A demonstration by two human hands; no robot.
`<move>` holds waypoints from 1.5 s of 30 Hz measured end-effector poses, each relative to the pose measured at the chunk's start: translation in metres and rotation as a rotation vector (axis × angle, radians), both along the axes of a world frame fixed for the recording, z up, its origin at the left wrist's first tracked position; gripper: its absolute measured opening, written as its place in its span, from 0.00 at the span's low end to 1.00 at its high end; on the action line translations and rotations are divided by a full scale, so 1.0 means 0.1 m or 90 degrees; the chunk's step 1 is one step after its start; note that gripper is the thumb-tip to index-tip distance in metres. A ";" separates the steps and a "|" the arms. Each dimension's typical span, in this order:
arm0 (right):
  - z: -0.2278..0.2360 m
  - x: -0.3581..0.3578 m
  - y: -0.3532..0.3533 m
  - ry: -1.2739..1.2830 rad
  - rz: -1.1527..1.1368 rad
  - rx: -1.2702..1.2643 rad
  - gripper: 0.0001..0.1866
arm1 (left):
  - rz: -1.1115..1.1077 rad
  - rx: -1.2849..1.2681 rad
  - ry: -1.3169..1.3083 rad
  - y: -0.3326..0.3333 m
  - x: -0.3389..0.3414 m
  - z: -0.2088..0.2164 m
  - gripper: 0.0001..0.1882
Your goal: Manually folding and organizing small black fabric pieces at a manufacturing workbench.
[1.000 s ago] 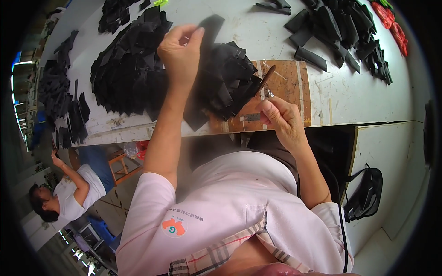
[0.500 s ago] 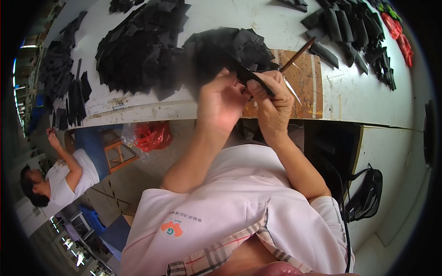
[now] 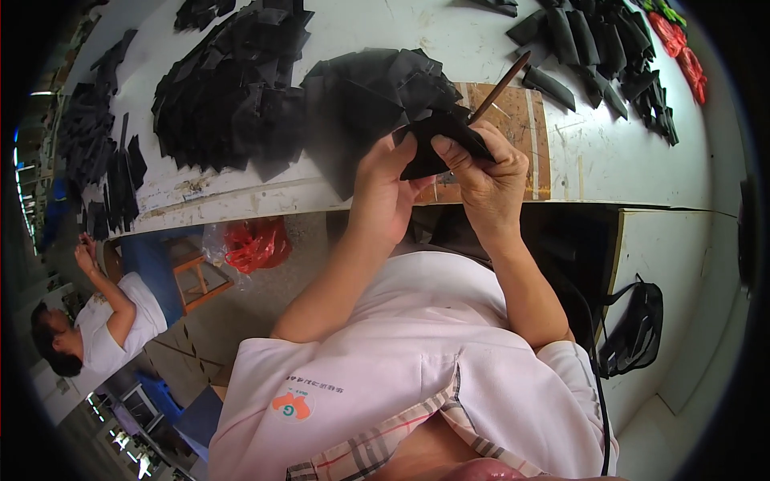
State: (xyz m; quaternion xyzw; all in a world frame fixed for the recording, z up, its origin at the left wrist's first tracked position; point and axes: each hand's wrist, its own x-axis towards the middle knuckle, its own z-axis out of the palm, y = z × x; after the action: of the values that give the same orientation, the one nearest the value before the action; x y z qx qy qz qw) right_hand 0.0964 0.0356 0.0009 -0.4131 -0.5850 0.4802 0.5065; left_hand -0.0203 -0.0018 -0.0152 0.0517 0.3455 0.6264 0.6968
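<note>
Both of my hands are raised in front of the table's near edge, holding one small black fabric piece between them. My left hand pinches its left side, the thumb on top and the fingers mostly behind it. My right hand grips the right side, with the thumb pressed on the upper face and the fingers curled underneath. A slim brown stick slants up beyond my right hand; its lower end is hidden, and I cannot tell whether the hand touches it. Just behind lies a heap of black pieces.
A worn brown board lies on the white table. A larger black heap and flat strips spread leftward; folded black pieces lie far right. Below are a red bag and a wooden stool. Another person sits left.
The black piece has turned from nearly edge-on to showing its broad face. My left hand has shifted to its left side, and my right hand sits slightly lower. The whole view has moved a little.
</note>
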 end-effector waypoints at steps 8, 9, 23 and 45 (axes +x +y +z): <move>-0.02 0.05 0.01 -0.310 -0.070 0.197 0.08 | 0.038 0.110 0.503 -0.12 0.10 0.30 0.12; -0.05 0.04 0.01 -0.309 -0.064 0.194 0.08 | 0.029 0.090 0.497 -0.11 0.10 0.34 0.10; -0.02 0.19 -0.11 -0.228 0.140 0.097 0.22 | -0.033 0.122 0.604 0.01 0.00 0.10 0.01; -0.16 0.19 -0.05 0.489 0.238 -0.618 0.04 | -0.015 0.066 0.403 0.03 0.00 -0.02 0.08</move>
State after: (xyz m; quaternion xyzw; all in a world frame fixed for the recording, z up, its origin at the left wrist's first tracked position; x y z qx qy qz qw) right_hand 0.1155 0.0309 -0.0155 -0.2853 -0.1400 0.8838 0.3433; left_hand -0.0206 0.0014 -0.0169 0.2835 0.5123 0.5877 0.5583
